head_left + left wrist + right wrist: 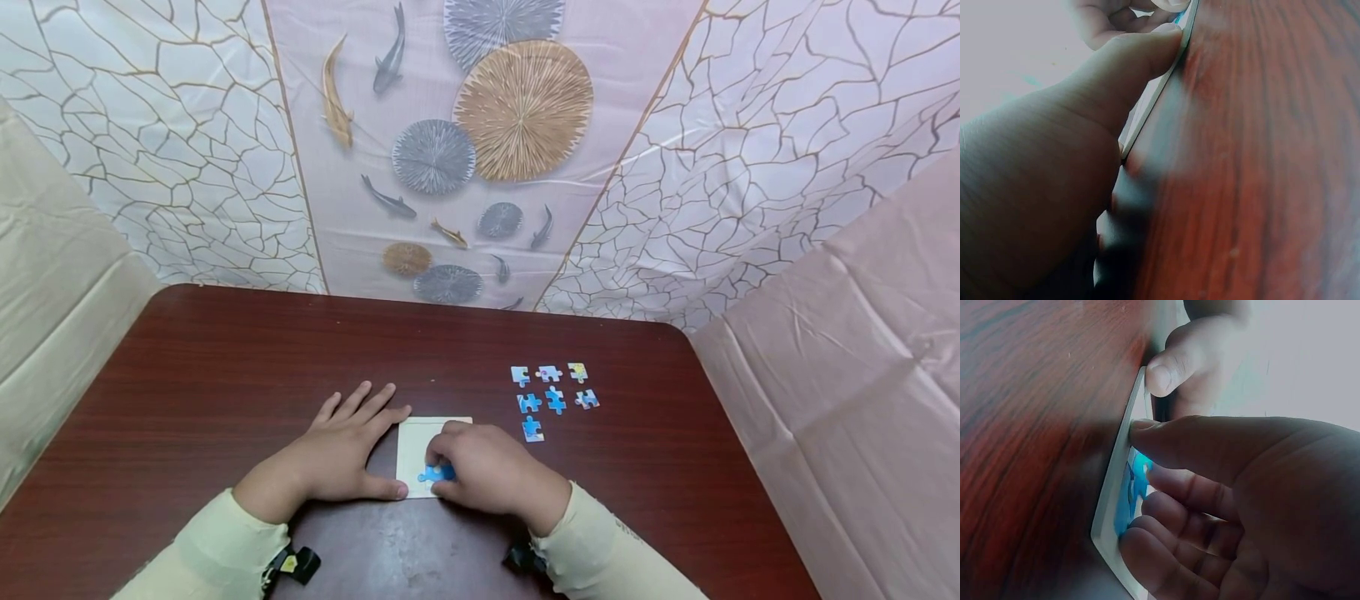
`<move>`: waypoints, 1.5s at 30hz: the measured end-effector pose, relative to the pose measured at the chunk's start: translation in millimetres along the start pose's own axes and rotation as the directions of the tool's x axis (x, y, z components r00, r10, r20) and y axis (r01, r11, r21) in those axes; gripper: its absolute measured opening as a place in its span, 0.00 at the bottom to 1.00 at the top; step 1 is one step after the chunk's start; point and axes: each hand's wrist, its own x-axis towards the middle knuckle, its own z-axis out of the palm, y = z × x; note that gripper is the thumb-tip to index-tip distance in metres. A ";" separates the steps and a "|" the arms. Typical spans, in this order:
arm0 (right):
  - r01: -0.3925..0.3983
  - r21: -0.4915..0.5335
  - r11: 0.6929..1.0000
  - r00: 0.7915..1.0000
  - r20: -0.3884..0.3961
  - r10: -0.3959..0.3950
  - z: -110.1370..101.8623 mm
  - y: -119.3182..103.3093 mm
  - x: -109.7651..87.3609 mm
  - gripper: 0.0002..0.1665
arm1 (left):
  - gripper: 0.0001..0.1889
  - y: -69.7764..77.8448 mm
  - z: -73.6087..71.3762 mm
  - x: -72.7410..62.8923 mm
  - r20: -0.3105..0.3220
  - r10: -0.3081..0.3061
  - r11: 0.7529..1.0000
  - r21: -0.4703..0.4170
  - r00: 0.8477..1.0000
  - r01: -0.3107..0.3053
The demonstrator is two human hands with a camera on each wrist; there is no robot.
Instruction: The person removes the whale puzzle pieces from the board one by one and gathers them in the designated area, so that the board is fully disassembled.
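Observation:
A small cream puzzle board (pixel 414 437) with a low rim lies on the table in front of me. My left hand (pixel 337 454) lies spread on the table at its left, thumb touching the board's lower left corner. Over the board's right half, my right hand (pixel 491 471) has curled fingers and pinches a blue jigsaw piece (pixel 433 473) low on the board. In the right wrist view, blue jigsaw pieces (pixel 1124 503) show beside the fingertips, and the thumb rests at the board's near rim. The curled fingers hide part of the pieces.
Several loose jigsaw pieces (pixel 555 400) lie in short rows on the dark red wooden table (pixel 247 358), right of the board and beyond my right hand. Patterned cloth (pixel 450 208) hangs behind the table's far edge, with plain cloth along both sides.

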 end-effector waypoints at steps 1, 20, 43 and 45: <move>-0.001 0.006 1.000 1.000 -0.004 0.001 0.1 -0.1 -0.2 0.12 | 0.59 0.4 -0.3 -0.2 -0.001 0.000 1.000 0.002 1.000 0.000; 0.060 0.028 0.998 0.998 -0.038 -0.059 3.4 -4.1 -6.3 0.11 | 0.60 1.3 -1.7 -0.3 -0.015 0.007 1.000 0.007 1.000 -0.007; -0.004 0.282 0.959 0.997 -0.075 0.027 -27.7 24.6 -21.9 0.06 | 0.59 -0.4 1.0 1.7 -0.011 -0.002 1.000 0.012 1.000 0.002; -0.022 0.288 0.957 0.995 -0.087 0.049 -33.6 29.3 -25.4 0.05 | 0.59 -0.4 0.8 1.7 -0.011 -0.001 1.000 0.011 1.000 0.001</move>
